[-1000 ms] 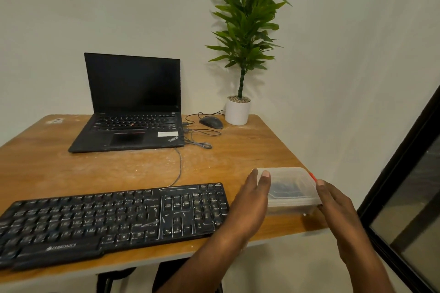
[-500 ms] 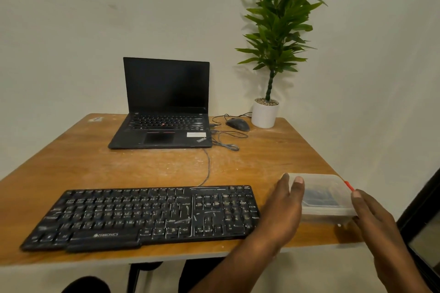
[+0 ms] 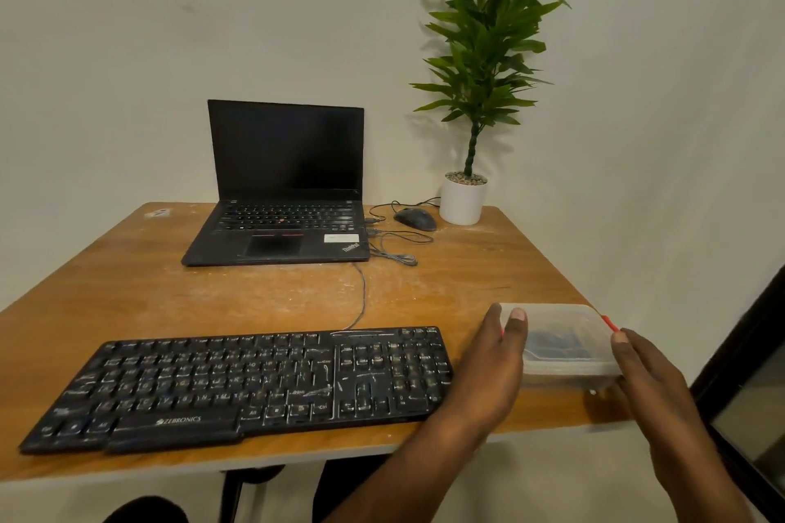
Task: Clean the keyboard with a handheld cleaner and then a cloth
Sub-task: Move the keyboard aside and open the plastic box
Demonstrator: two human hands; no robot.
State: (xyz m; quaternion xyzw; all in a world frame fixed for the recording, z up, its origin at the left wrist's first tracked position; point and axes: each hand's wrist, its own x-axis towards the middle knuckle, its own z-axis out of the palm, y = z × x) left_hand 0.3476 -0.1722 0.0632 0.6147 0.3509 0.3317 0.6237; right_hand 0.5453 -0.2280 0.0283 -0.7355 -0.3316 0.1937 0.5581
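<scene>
Hands, left (image 3: 488,369) & right (image 3: 650,374), fingers still clasping plastic box (image 3: 565,335); nothing moved beside keyboard (image 3: 250,382).

Both forearms reach forward from the lower edge of the view, close together on the right side. The left hand (image 3: 488,365) is held upright, palm facing right, with the fingers curved and the thumb on top. The right hand (image 3: 650,378) faces it, palm turned left, with the thumb raised.
</scene>
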